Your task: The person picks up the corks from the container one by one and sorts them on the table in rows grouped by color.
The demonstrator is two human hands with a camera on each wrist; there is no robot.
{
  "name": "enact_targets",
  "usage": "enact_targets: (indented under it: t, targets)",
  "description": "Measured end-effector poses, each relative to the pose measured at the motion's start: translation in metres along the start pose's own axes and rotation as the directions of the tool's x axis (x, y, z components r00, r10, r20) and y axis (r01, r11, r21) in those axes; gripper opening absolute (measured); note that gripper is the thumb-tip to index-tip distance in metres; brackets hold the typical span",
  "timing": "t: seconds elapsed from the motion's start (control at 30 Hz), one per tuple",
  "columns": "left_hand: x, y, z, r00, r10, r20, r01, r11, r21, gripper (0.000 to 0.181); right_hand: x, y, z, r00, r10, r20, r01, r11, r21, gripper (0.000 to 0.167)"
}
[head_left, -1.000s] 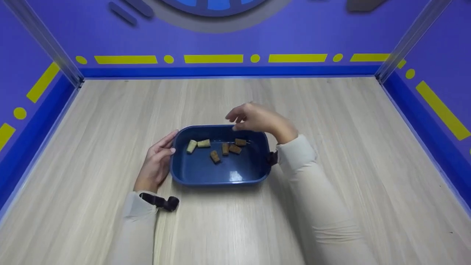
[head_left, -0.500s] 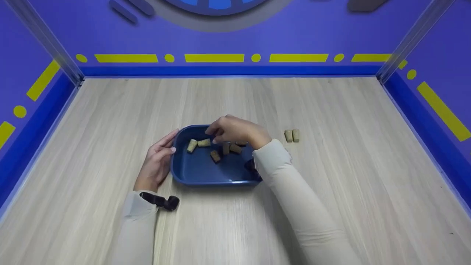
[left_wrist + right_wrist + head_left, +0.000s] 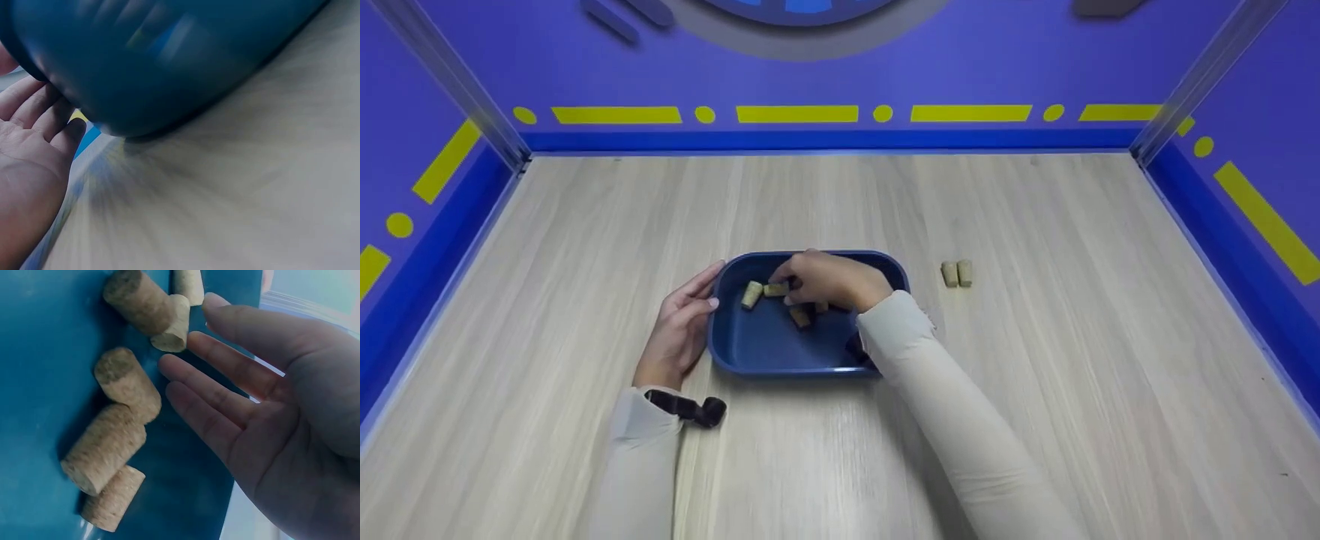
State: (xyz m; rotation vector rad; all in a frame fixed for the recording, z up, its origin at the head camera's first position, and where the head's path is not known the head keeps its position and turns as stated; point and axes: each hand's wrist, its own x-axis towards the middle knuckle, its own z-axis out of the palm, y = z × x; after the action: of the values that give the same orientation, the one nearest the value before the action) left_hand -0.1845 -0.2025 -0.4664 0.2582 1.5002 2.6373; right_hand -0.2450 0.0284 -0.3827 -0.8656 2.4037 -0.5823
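Note:
In the head view a dark blue rectangular container (image 3: 757, 352) holds several corks. Two are pale, one pale cork (image 3: 751, 295) near the left wall and another pale cork (image 3: 773, 289) beside it; the rest, such as the brown cork (image 3: 800, 318), are darker and partly covered by my right hand. My left hand (image 3: 679, 330) rests along the container's outer left side, thumb at the rim, fingers extended against the wall. My right hand (image 3: 829, 280) reaches inside; in the right wrist view its thumb and fingers (image 3: 219, 396) are spread beside a pale cork (image 3: 173, 328), holding nothing.
Two pale corks (image 3: 957, 274) stand side by side on the wooden table (image 3: 1072, 337), right of the container. Blue-purple panels (image 3: 840, 82) with yellow marks border the table at the back and both sides.
My right hand has moved left and down from above the container's back rim to the pale corks inside. Its shift uncovered the two corks on the table. My left hand stays put.

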Motion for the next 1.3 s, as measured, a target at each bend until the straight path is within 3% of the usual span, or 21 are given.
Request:
enact_targets:
  t: [0.2, 0.43, 0.97, 1.13, 1.3]
  targets:
    - [0.000, 0.001, 0.001, 1.000, -0.004, -0.009, 0.004, 1.000, 0.016, 0.055, 0.002, 0.000, 0.004, 1.000, -0.018, -0.012, 0.018, 1.000, -0.001, 0.038]
    - [0.001, 0.001, 0.001, 1.000, 0.009, -0.001, -0.009, 1.000, 0.011, 0.055, 0.004, 0.000, 0.005, 0.998, -0.059, -0.002, 0.059, 0.995, 0.080, 0.035]
    - [0.001, 0.001, 0.000, 1.000, 0.000, 0.004, 0.000, 1.000, 0.001, 0.055, 0.010, -0.001, 0.011, 0.994, -0.110, -0.017, 0.111, 0.988, 0.105, 0.027]
    - [0.001, 0.001, 0.000, 1.000, -0.003, 0.002, 0.003, 1.000, 0.001, 0.056, 0.008, -0.002, 0.010, 0.997, -0.073, -0.032, 0.076, 0.994, 0.082, 0.030]
    - [0.000, 0.001, 0.001, 1.000, -0.009, -0.006, 0.009, 1.000, 0.013, 0.056, 0.007, -0.003, 0.011, 0.999, -0.028, -0.020, 0.028, 1.000, 0.009, 0.015]
